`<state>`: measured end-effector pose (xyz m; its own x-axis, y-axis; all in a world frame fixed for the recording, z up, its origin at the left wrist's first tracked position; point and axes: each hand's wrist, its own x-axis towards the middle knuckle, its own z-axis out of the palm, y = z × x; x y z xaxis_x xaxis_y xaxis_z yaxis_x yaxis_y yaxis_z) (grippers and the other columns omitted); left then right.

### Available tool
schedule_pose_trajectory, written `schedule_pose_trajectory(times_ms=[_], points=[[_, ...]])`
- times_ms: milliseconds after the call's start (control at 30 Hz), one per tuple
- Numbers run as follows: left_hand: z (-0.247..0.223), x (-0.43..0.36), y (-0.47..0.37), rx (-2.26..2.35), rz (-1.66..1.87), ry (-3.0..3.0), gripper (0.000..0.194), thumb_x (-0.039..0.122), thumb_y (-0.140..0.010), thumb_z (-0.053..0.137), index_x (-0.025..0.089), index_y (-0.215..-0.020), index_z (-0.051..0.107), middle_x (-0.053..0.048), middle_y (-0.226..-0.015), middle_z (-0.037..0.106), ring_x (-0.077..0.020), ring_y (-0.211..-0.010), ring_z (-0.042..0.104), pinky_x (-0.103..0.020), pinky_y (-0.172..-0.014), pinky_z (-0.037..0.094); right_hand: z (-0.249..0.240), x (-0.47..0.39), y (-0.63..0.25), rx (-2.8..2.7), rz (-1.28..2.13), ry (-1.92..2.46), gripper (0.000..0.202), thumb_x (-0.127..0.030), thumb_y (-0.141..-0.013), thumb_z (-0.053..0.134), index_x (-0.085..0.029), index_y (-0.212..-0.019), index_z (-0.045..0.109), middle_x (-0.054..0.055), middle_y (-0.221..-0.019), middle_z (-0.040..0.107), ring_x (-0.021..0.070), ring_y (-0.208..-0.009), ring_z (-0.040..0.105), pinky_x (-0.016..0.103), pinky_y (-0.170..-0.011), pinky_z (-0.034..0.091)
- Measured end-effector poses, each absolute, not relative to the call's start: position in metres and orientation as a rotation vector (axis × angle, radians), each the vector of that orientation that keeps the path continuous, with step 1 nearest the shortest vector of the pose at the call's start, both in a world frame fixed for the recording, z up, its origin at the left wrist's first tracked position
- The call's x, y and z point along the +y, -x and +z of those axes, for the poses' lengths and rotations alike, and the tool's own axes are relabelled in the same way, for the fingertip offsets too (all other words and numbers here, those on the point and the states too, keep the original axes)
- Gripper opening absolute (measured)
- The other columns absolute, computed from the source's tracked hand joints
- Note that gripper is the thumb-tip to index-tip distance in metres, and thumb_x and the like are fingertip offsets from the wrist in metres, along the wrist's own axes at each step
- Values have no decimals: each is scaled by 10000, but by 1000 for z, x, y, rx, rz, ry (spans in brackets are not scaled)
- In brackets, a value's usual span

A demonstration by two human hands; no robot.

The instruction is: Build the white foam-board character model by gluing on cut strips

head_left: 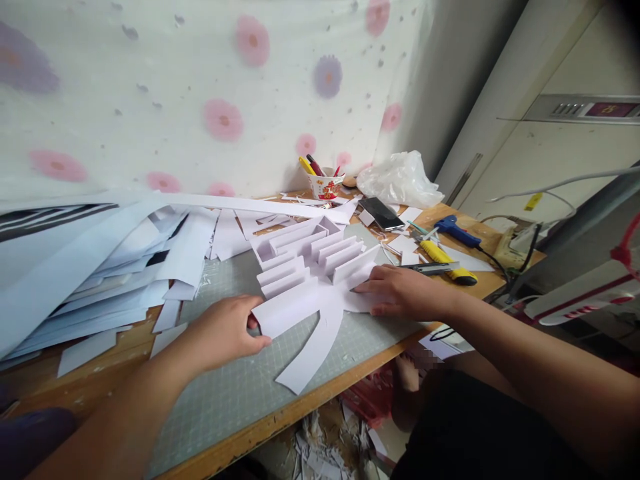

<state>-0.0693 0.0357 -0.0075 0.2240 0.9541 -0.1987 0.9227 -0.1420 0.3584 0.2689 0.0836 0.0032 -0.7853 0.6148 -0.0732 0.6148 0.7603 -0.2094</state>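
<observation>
A white paper model [325,283] with several upright walls and slats lies on the grey-green cutting mat [215,393]. From its front a curved paper strip [313,357] sticks out toward the table edge. My left hand [230,327] is closed on the left end of the model's front panel, thumb in front and fingers behind. My right hand [405,291] rests on the model's right side, its fingers stretched out over the paper. Beside the right hand lie a grey cutter knife [433,268] and a yellow-handled tool [443,259].
White paper sheets [125,287] are piled on the left. At the back stand a paper cup [326,183] with pens and a plastic bag [400,179]. A black phone [383,213] and a blue glue gun [457,231] lie at right. Paper scraps [320,447] litter the floor.
</observation>
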Motion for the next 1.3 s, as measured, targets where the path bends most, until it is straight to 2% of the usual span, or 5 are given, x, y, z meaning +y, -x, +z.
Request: schedule_pose_trajectory(times_ms=[267, 467, 700, 967, 1300], points=[[-6, 35, 70, 1697, 100, -2061, 341, 383, -592, 665, 206, -878, 610, -7, -765, 640, -185, -675, 585, -262, -579, 380, 6, 84, -269, 2901, -227, -1116, 327, -404, -852, 525, -204, -1086, 636, 110, -977, 603, 245, -919, 568, 388, -831, 451], [-6, 36, 69, 1714, 117, -2060, 231, 361, -606, 640, 201, -762, 581, -2, -701, 630, -170, -605, 573, -260, -540, 369, 9, 84, -291, 2922, -171, -1253, 175, -207, -837, 484, -194, -840, 658, 68, -882, 623, 186, -811, 587, 309, -774, 457], [-1, 33, 68, 1742, 177, -2091, 183, 336, -615, 633, 219, -670, 504, 6, -650, 610, -165, -563, 542, -271, -516, 368, 5, 87, -298, 2904, -217, -1302, 316, -161, -861, 417, -197, -1061, 659, 73, -1040, 667, 198, -933, 614, 319, -853, 457], [10, 32, 69, 1743, 234, -2087, 226, 375, -630, 630, 198, -673, 496, 9, -642, 605, -156, -580, 554, -263, -534, 404, 8, 80, -294, 2868, -255, -1208, 472, -458, -789, 607, -170, -1162, 620, 119, -1100, 638, 265, -982, 602, 390, -867, 470], [22, 23, 61, 1656, 468, -1798, 243, 298, -602, 666, 171, -778, 557, -10, -698, 665, -181, -651, 628, -272, -583, 471, 0, 49, -250, 3198, -325, -970, 517, -320, -860, 547, -148, -1341, 464, 164, -1341, 494, 272, -1206, 475, 445, -1015, 389]])
